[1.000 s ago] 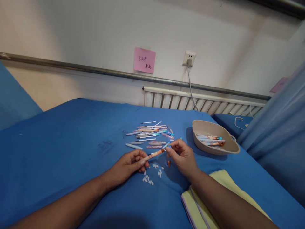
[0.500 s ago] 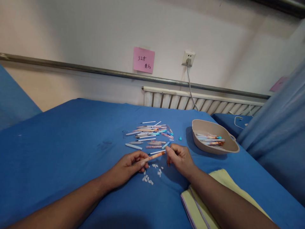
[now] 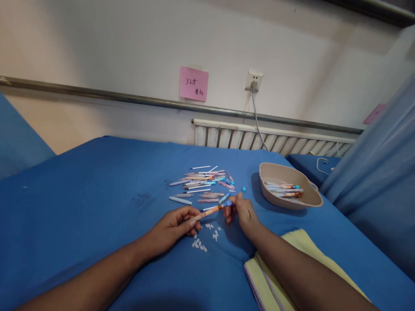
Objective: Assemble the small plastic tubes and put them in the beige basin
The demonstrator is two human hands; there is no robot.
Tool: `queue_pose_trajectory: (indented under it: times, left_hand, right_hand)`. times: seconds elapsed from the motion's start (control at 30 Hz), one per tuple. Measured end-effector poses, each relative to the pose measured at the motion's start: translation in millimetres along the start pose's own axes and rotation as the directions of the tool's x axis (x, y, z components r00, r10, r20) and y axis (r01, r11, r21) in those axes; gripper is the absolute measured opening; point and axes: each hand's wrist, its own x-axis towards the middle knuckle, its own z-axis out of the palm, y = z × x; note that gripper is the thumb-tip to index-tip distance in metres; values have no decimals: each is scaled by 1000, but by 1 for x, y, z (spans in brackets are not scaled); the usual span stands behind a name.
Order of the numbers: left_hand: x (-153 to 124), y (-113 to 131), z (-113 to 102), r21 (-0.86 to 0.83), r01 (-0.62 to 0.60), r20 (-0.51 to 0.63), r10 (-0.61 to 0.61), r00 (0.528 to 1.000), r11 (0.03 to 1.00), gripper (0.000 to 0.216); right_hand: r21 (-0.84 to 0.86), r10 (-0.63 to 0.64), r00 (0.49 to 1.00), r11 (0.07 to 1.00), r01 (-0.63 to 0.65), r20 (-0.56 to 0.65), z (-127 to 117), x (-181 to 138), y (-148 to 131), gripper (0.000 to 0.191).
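Note:
My left hand (image 3: 181, 222) is closed around the lower end of an orange pen (image 3: 210, 211), which tilts up to the right. The pen's far end carries a blue piece (image 3: 228, 203). My right hand (image 3: 242, 211) is beside that end, thumb raised and apart from the curled fingers; whether a fingertip touches the pen from behind is hard to see. Small white pieces (image 3: 199, 244) are scattered on the blue cloth below the hands. Beyond them is a loose group of pens and white refills (image 3: 199, 190).
A beige basket (image 3: 311, 199) holding several pens stands at right. A small turquoise piece (image 3: 244, 189) lies left of it. Under my right forearm is a folded yellow towel (image 3: 300, 242). The blue-covered surface (image 3: 97, 185) meets a wall with a radiator (image 3: 227, 134); a blue curtain (image 3: 366, 160) hangs at right.
The right thumb and fingers have spread and drawn slightly back, uncovering the blue piece on the pen's end. My left hand keeps its hold on the pen.

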Motion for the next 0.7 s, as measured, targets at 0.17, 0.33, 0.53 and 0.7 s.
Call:
queue_pose_trajectory:
  times: [0.17, 0.33, 0.53, 0.7]
  left_hand:
    - [1, 10, 4, 57, -13, -25, 14, 1000, 998, 26]
    - [7, 26, 13, 115, -43, -94, 54, 994, 992, 28]
    - [37, 65, 38, 172, -173, 11, 173, 985, 970, 24]
    - [84, 104, 71, 247, -256, 113, 234, 966, 935, 24]
  right_hand:
    - [112, 83, 986, 991, -67, -146, 0, 12, -3, 69]
    - [49, 43, 968, 998, -32, -247, -1, 23, -6, 72]
    - [30, 36, 965, 999, -29, -260, 0, 33, 3, 70]
    - [-15, 10, 984, 1000, -13, -179, 0, 38, 11, 59]
